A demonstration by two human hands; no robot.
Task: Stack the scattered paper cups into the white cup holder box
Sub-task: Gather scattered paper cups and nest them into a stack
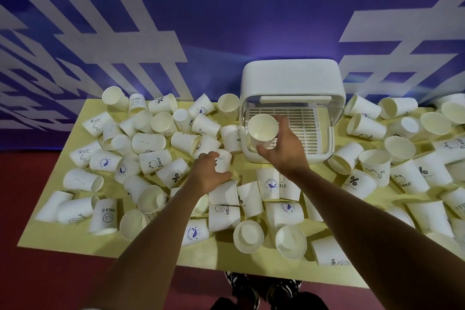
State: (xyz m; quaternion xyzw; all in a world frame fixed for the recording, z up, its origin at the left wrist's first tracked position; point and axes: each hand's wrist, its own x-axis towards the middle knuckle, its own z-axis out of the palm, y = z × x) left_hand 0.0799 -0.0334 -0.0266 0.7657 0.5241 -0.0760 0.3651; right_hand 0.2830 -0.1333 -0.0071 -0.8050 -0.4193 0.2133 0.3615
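My right hand (284,148) grips an upright cup (263,131) over the white box (292,78)'s near-left corner, while my left hand (208,173), farther off, clasps a second cup (222,160) on the table (226,254).

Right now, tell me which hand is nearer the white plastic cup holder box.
Right. The right hand holds a white paper cup over the box front; the left hand grips a second cup left of it.

The right hand (284,151) hides the base of the paper cup (263,128) it holds at the front-left corner of the white cup holder box (292,78), and that cup screens the tray there. Left of the box, the left hand (210,175) grips a printed cup (224,158) whose small lettering is unreadable. Far right of the box, scattered cups (454,112) are cut by the picture's edge.
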